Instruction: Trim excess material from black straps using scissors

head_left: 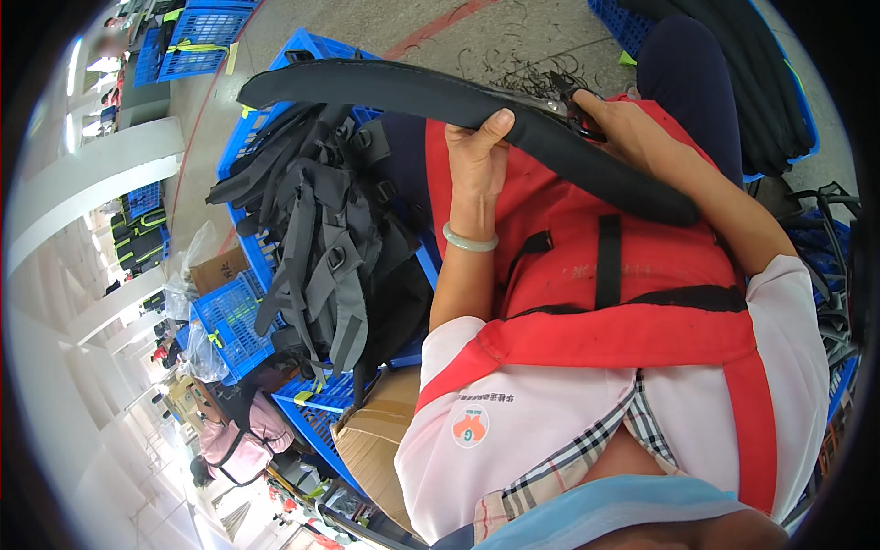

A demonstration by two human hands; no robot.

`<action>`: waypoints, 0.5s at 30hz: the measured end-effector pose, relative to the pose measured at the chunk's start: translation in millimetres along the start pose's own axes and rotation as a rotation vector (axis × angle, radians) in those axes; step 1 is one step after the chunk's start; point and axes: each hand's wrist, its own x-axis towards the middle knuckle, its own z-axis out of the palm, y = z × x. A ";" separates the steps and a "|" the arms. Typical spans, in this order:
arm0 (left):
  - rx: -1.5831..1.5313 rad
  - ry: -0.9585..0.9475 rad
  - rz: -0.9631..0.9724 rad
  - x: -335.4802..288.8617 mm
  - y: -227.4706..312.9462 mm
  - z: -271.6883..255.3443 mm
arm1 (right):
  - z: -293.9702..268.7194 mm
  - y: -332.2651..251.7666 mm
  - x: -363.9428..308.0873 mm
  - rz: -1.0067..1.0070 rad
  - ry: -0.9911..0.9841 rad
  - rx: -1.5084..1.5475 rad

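Left hand [477,151] clamped on a long black padded strap [458,101], thumb over the top edge, fingers wrapped underneath. Strap held across the lap, over a red apron [587,275], one end reaching out left above the crates, the other running down to the right. Right hand [623,124] closed around small dark snips [570,99], blades at the strap's upper edge near mid-length.

Risks, judged from this pose:
- Blades close to the left thumb; a slip along the padding likely nicks skin.
- Snips right on the binding edge; biting too deep probably cuts stitching or fabric rather than loose thread.
- Long free end unsupported at left; sagging could twist the strap in the grip and shift the cut line.
- Free end hanging close over a heap of grey and black webbing straps [321,220] in a blue plastic crate [229,321]; buckles there may snag it.

Dark thread trimmings [513,69] scattered on the concrete floor [367,23] ahead. Cardboard box [371,440] beside the left knee.
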 end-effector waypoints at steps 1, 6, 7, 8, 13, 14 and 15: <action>-0.006 -0.008 -0.009 -0.4 -1.9 0.2 | 0.4 1.7 -1.0 0.011 -0.006 0.039; -0.002 -0.004 -0.049 1.8 1.2 -4.6 | 5.5 12.3 -5.5 -0.009 0.028 0.166; -0.037 -0.014 -0.042 7.2 7.7 -8.2 | 4.8 11.6 -6.4 0.002 0.030 0.188; -0.072 -0.025 -0.036 10.9 12.5 -10.5 | 5.2 12.4 -6.6 0.000 0.029 0.188; -0.026 -0.040 -0.023 9.4 8.6 -11.3 | 1.5 5.2 -7.6 -0.041 -0.019 0.186; -0.041 -0.035 -0.030 9.0 7.2 -7.9 | 0.0 1.4 -6.9 -0.039 -0.019 0.188; -0.056 -0.030 -0.038 8.7 6.3 -4.9 | -1.7 -3.1 -5.3 -0.044 -0.002 0.185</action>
